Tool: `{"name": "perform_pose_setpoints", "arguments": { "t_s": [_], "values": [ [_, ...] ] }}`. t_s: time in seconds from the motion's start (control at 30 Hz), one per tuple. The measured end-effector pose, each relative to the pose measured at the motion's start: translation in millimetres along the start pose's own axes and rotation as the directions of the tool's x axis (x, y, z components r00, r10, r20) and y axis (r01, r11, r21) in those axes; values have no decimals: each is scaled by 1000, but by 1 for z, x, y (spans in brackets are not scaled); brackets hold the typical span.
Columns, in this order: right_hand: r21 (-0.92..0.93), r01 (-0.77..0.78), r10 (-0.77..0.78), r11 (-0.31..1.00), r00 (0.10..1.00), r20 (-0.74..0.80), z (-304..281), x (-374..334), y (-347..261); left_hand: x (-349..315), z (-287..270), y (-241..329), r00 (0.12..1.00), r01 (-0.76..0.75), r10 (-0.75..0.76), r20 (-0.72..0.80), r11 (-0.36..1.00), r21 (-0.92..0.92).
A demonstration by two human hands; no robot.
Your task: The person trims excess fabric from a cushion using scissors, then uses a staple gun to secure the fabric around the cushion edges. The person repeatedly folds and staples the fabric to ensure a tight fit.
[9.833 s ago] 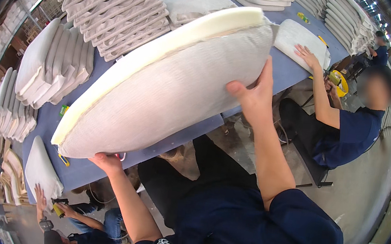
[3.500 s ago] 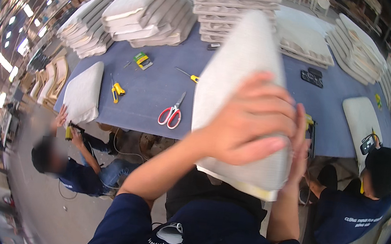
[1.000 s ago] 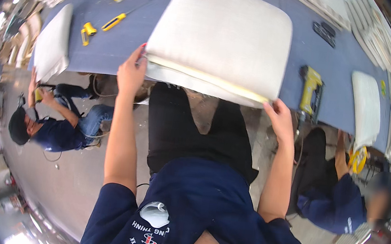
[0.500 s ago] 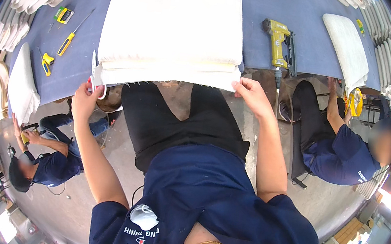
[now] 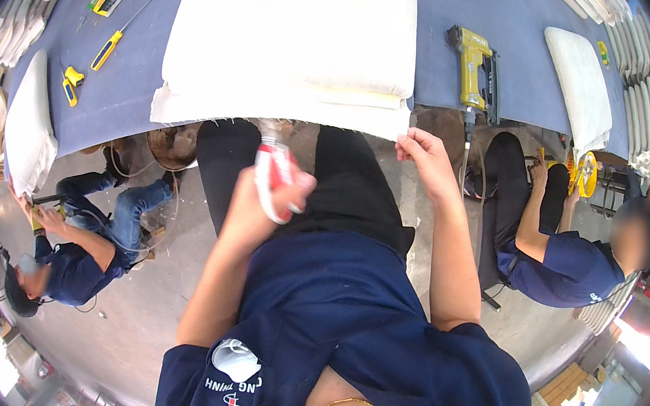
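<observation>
A large white padded cushion (image 5: 296,31) lies on the blue-grey table top in front of me. Its frayed fabric edge (image 5: 362,123) hangs along the near side. With my left hand (image 5: 252,211) I hold scissors (image 5: 273,169) with red and white handles, slightly blurred, over my lap and just below that edge. My right hand (image 5: 424,152) is closed at the fabric's near right corner, thumb and fingertips pinched together there.
On the blue-grey table (image 5: 137,61) lie a yellow screwdriver (image 5: 107,50), a small yellow-handled tool (image 5: 71,84), a small green-and-yellow box (image 5: 105,1) and a yellow nail gun (image 5: 474,72) with a hose. Co-workers sit at left (image 5: 85,264) and right (image 5: 567,263), beside other white cushions.
My left hand has moved from the cushion's left corner rightward and toward me, carrying the scissors. My right hand stays at the right corner, shifted slightly. The left co-worker has shifted too.
</observation>
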State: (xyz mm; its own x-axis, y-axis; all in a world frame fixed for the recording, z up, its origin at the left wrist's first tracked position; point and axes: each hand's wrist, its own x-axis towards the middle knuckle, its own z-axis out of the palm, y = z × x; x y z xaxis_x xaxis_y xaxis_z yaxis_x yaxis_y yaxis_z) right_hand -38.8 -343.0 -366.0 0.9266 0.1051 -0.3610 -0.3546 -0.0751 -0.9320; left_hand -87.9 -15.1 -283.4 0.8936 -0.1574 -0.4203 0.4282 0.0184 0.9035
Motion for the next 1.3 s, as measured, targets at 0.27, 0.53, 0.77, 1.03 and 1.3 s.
{"name": "perform_pose_setpoints", "arguments": {
  "t_s": [0.27, 0.53, 0.77, 1.03, 1.3],
  "values": [
    [-65, 15, -15, 998, 1000, -2, 1, -7, -8, 2, 74, -23, 715, 375, -263, 647, 926, -39],
    [-3, 45, -45, 999, 997, -63, 8, -9, -10, 21, 89, -14, 663, 310, -344, 665, 934, 175],
    [28, 67, -64, 997, 994, -91, 12, -9, -12, 50, 113, -39, 779, 49, -251, 575, 938, 344],
    [93, 73, -66, 993, 995, -77, 10, -7, 1, 48, 104, -41, 769, 109, -217, 601, 971, 212],
    [160, 24, -15, 987, 998, -59, 10, -7, 1, 51, 102, -35, 750, 116, -243, 615, 964, 240]
  ]
}}
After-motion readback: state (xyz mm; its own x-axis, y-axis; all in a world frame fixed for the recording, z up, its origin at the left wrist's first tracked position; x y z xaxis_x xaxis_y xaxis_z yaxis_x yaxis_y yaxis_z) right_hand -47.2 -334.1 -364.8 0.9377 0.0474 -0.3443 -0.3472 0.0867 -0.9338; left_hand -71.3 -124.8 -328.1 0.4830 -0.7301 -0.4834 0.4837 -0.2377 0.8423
